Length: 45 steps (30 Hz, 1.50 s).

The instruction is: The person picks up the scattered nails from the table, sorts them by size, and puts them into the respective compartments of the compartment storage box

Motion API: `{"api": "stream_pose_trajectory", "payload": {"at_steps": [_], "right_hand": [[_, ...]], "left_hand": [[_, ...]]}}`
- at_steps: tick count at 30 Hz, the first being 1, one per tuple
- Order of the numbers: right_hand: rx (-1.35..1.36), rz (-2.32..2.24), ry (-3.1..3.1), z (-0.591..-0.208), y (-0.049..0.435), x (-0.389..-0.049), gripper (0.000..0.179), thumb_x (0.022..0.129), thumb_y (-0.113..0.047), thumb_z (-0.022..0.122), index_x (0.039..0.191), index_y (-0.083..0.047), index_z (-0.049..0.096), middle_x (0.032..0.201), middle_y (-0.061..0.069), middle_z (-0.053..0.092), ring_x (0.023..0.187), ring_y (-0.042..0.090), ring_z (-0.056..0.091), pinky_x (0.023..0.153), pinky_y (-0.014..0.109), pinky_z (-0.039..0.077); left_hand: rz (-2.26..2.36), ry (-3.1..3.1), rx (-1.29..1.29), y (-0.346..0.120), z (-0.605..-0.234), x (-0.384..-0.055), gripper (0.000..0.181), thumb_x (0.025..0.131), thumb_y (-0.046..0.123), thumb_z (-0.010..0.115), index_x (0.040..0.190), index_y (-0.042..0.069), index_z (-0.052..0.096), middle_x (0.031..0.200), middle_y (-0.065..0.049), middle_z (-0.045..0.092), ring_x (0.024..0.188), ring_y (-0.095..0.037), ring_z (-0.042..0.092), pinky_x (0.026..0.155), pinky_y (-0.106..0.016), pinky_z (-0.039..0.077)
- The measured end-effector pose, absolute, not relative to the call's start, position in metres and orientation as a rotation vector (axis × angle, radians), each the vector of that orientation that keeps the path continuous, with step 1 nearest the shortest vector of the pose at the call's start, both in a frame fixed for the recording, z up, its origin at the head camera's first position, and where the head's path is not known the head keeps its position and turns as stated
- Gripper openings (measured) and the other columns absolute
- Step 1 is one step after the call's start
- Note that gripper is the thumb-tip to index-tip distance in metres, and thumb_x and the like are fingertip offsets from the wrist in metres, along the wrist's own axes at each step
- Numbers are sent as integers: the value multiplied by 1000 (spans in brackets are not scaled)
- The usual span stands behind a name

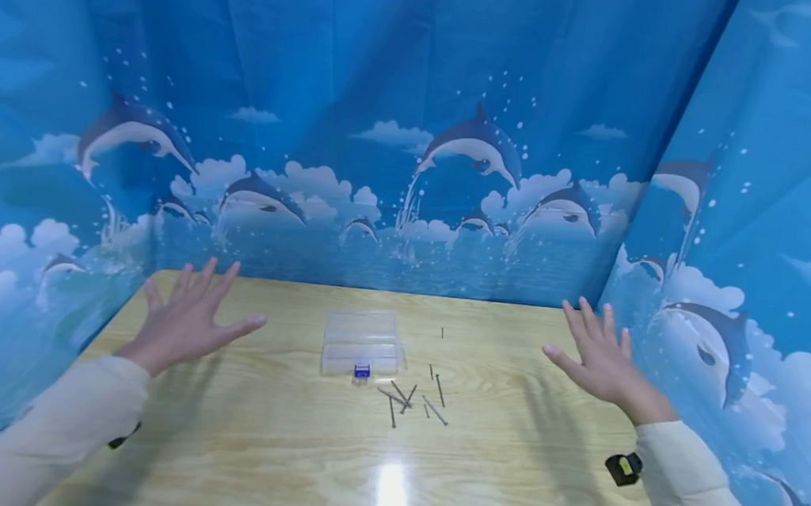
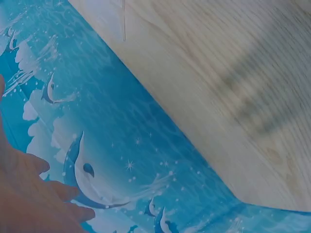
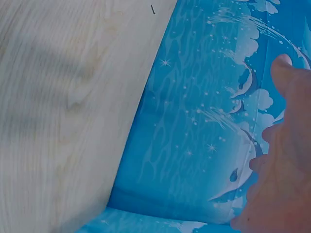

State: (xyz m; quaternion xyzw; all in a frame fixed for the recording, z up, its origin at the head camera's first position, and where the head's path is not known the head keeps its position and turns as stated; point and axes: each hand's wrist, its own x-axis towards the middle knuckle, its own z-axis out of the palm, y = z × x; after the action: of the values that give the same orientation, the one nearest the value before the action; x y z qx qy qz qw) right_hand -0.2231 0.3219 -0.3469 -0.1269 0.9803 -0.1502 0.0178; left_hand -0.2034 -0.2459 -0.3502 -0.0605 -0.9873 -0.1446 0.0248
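My left hand (image 1: 186, 319) is held over the left side of the table with its fingers spread and nothing in it. Over the right side, my right hand (image 1: 600, 360) is spread the same way, also holding nothing. Between the two, a clear plastic box (image 1: 361, 343) with a blue latch (image 1: 362, 371) sits on the wood. Several nails (image 1: 399, 399) lie loose in front of the box and to its right, some crossing each other. One small nail (image 1: 442, 333) lies apart, farther back; it also appears at the top of the right wrist view.
The light wooden table (image 1: 276, 449) ends at the back against a blue curtain (image 1: 363, 59) printed with dolphins, which also hangs along both sides. A bright reflection shows on the table near the front. Each wrist carries a small black device (image 1: 623, 467).
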Motion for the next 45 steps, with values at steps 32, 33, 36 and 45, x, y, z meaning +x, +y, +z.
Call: {"api": "stream_pose_trajectory", "payload": {"at_steps": [32,33,36,45], "right_hand": [[-485,-1040,2751,-460,231,-202,77,96,-37,58,154,-7,17,158,18,15,145,38,8,115,58,12],[-482,-1044,2748,-463,229,-201,76,96,-37,58,153,-7,18,158,17,16,146,38,8,115,57,12],[-451,-1079,2726,-467,226,-199,74,95,-37,58,153,-10,21,158,14,18,146,35,9,116,56,12],[-333,-1154,2728,-477,214,-191,70,91,-37,64,149,-12,34,154,12,30,142,34,26,115,52,21]], "left_hand": [[-953,-3002,-351,-144,-460,-250,90,95,52,51,151,-5,9,158,-23,7,145,-40,4,117,-57,1],[-949,-3006,-355,-142,-463,-250,90,95,52,51,151,-5,9,158,-23,7,145,-40,4,117,-57,1],[-931,-3020,-367,-138,-467,-251,89,95,52,50,150,-6,10,158,-23,8,145,-41,5,117,-57,1],[-895,-3057,-328,-131,-470,-251,88,95,52,51,151,-5,13,158,-21,12,145,-40,6,117,-56,0]]}}
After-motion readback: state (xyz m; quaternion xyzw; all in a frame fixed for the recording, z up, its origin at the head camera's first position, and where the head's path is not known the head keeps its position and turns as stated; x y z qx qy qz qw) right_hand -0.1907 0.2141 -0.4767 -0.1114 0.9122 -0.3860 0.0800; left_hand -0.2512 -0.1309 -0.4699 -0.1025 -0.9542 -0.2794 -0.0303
